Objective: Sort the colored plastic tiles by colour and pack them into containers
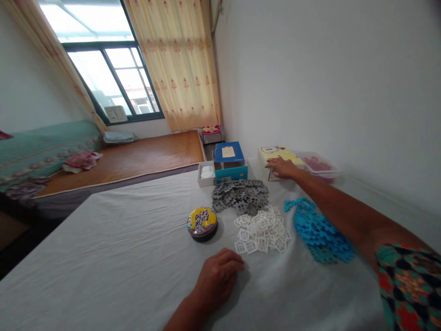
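Observation:
My right hand [280, 167] reaches far forward and rests its fingers on a yellow-and-white box [275, 154] by the wall. My left hand [218, 276] lies on the white sheet [120, 239] with fingers curled loosely, holding nothing, just in front of a pile of white plastic puzzle pieces [262, 230]. A pile of grey pieces [240, 194] lies beyond it, and a pile of blue pieces [319, 232] sits under my right forearm. A round tin with a yellow lid [202, 223] stands left of the white pile.
A blue box [229, 161] and a small white box [206, 174] stand behind the grey pile. A clear lidded tub with pink contents [319, 166] sits against the wall. Beyond the table are a wooden platform bed, a window and curtains.

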`<state>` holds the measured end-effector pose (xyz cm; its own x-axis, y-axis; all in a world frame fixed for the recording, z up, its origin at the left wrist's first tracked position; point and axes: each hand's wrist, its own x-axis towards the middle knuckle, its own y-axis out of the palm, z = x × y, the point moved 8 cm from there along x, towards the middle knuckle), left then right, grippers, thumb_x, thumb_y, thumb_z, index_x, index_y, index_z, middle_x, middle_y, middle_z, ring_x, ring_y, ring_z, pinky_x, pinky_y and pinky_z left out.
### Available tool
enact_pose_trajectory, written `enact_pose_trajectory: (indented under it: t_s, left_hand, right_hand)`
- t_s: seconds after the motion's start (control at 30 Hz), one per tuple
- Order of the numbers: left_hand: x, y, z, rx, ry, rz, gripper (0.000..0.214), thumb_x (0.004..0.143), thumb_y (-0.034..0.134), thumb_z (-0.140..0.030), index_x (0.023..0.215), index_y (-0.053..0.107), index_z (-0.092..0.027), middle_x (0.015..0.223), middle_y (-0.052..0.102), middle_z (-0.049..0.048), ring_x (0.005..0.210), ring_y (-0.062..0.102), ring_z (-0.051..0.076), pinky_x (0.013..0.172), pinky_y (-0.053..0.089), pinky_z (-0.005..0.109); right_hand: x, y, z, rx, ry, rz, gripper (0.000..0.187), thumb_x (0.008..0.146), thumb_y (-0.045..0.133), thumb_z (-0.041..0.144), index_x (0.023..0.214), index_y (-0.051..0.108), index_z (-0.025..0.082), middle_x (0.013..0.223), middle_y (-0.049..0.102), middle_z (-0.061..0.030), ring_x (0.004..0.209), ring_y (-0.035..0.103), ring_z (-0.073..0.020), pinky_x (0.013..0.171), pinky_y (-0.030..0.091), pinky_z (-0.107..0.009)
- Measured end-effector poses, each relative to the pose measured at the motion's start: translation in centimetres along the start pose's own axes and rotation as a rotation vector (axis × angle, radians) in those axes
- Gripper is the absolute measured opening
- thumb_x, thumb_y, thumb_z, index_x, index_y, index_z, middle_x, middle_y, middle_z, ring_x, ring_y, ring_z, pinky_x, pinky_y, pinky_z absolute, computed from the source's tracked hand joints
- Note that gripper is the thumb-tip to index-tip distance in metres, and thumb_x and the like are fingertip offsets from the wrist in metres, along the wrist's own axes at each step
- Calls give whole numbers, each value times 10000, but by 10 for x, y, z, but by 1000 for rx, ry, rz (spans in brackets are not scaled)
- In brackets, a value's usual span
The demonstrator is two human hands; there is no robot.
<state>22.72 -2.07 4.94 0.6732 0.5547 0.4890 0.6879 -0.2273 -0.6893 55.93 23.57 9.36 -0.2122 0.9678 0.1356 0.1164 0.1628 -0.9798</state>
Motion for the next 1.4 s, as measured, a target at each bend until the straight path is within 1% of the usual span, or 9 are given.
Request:
enact_pose_trajectory:
  t_s: [0.17,0.23,0.37,0.5,0.67,0.83,0.9,1.2,1.4]
  left_hand:
    - [1,-4,-2,17,-6,-16,291,803,443,-36,904,678,-175,922,711,87,854,651,153,765,522,251]
    - [0,-4,-4,23,-2,-12,285,799,454,-42,914,677,-177,934,714,83,860,652,155,778,524,260]
    - [-1,-4,-7,42,13,-17,285,773,468,-29,903,673,-178,932,715,68,858,649,148,786,522,257]
    - [-3,-3,-7,64,21,-14,308,741,478,-5,913,667,-179,946,715,52,864,644,141,790,513,244]
    - [-8,0,-4,92,26,12,287,755,494,-26,921,667,-183,965,718,50,866,647,138,791,510,236]
    - [-11,1,1,124,-1,19,257,760,528,-39,917,673,-183,976,722,45,874,650,143,798,509,240]
    - [-11,4,1,135,-1,39,256,752,540,-41,915,672,-188,979,724,37,870,651,140,794,506,236]
    - [-11,12,6,160,-14,106,241,755,549,-69,919,679,-190,990,727,38,865,652,140,779,507,234]
    - [-11,16,5,155,-12,120,250,752,551,-63,929,674,-190,998,726,30,856,650,137,778,501,231]
  right_hand:
    - [3,-11,13,10,111,81,369,785,579,213,1125,697,296,1407,518,-81,1244,447,-360,927,428,-593]
    - [7,-29,50,82,24,-21,334,813,573,235,1123,697,249,1328,584,-112,1217,476,-344,962,414,-564]
    - [1,-63,159,399,-384,-191,367,884,540,334,1218,638,218,1223,657,-80,1113,575,-231,992,430,-384]
    - [17,-81,207,422,-353,-290,353,879,535,279,1196,646,169,1192,674,-93,1080,585,-231,994,426,-366]
    - [67,-100,195,262,-109,-431,416,907,454,206,1303,577,177,1314,599,-121,1212,486,-280,1000,417,-425]
    - [117,-70,171,-15,-39,-84,567,818,623,256,1375,519,245,1442,490,-102,1280,421,-334,982,427,-495]
    - [126,-60,166,-56,-44,-32,573,776,691,306,1331,563,237,1410,514,-121,1266,437,-341,970,437,-493]
    - [133,-43,178,-127,-157,-19,369,910,427,167,1147,705,220,1172,635,-161,1107,583,-280,844,478,-368]
    - [106,-46,169,-131,-235,63,367,861,491,208,1164,686,279,1154,663,-109,1058,609,-276,814,478,-363]
